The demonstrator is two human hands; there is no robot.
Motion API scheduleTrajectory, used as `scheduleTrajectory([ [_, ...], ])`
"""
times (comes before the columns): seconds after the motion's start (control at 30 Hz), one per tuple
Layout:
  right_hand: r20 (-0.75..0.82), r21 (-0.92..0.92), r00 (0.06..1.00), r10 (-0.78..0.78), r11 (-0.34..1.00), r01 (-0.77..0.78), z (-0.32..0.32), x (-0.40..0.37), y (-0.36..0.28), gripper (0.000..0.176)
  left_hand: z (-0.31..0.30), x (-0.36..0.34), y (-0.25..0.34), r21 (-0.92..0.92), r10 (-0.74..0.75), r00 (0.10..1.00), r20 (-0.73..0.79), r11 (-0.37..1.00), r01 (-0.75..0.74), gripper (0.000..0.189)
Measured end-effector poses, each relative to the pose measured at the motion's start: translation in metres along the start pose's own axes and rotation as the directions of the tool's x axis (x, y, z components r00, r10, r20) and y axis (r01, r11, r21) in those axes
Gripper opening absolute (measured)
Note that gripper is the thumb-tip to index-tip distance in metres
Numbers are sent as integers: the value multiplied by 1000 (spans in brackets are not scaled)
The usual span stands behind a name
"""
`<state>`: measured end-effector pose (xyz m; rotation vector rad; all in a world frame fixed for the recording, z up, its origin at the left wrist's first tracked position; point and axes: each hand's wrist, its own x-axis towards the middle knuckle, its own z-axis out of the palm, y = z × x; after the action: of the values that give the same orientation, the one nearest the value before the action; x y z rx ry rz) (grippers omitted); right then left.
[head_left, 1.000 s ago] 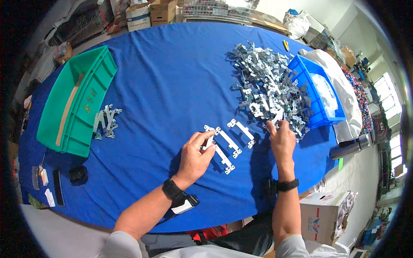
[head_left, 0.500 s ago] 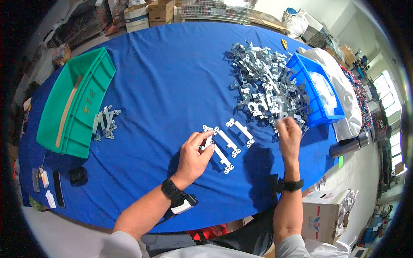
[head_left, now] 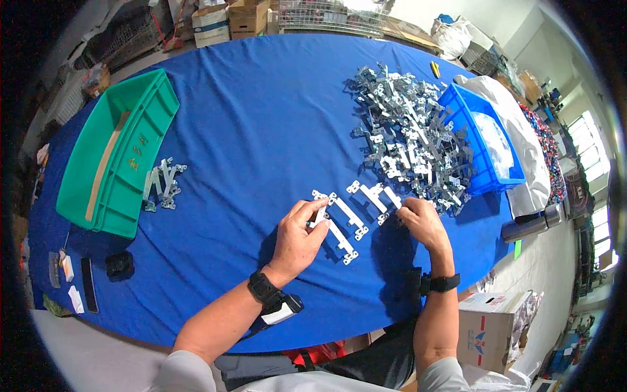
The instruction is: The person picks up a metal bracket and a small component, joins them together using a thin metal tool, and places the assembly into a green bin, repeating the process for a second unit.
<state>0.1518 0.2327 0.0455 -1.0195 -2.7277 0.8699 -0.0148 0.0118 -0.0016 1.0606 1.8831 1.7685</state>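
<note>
My left hand [head_left: 298, 236] is closed, thumb and forefinger pinching a small pale metal bracket [head_left: 321, 214] near the middle of the table. Just beyond it lie two longer brackets with white bars, an outer bracket [head_left: 351, 215] and one partly under my left fingers. My right hand [head_left: 423, 225] is closed on the near end of another bracket [head_left: 392, 196], low over the cloth. Beside that one rests a loose bracket [head_left: 373, 198]. A big heap of metal brackets [head_left: 408, 127] spreads beyond my right hand.
A blue bin [head_left: 480, 186] holding clear plastic stands right of the heap. At the left are a green bin [head_left: 108, 225] and a small pile of brackets [head_left: 163, 186]. A yellow-handled tool [head_left: 435, 69] lies at the far right, and a metal flask [head_left: 532, 224] at the right edge.
My right hand has come back from the heap's near edge, leftward and toward me, with a bracket in its fingers. My left hand keeps its pinch, nearly still.
</note>
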Motion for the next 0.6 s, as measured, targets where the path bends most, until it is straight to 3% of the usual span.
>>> scheduleTrajectory([
  [0.2,150,27,987,52,998,-57,-3,-2,-4,34,-2,0,2,41,-12,999,30,999,10,35],
  [0.27,63,95,998,18,995,-24,-2,-2,-2,40,-1,0,1,44,-22,999,32,999,20,35],
  [0.37,-329,45,941,74,997,-63,-11,8,-14,38,1,0,-1,-21,-14,1000,-15,1000,14,32],
  [0.4,-442,-7,896,-38,999,39,-6,12,-16,30,1,0,0,-25,-22,1000,-16,999,22,33],
  [0.53,-440,-176,893,-92,984,15,-3,40,-24,24,1,1,1,-2,-11,1000,-11,1000,11,33],
  [0.6,-386,-413,919,-77,906,-97,1,59,-15,24,3,0,-4,-23,-13,1000,-18,1000,13,32],
])
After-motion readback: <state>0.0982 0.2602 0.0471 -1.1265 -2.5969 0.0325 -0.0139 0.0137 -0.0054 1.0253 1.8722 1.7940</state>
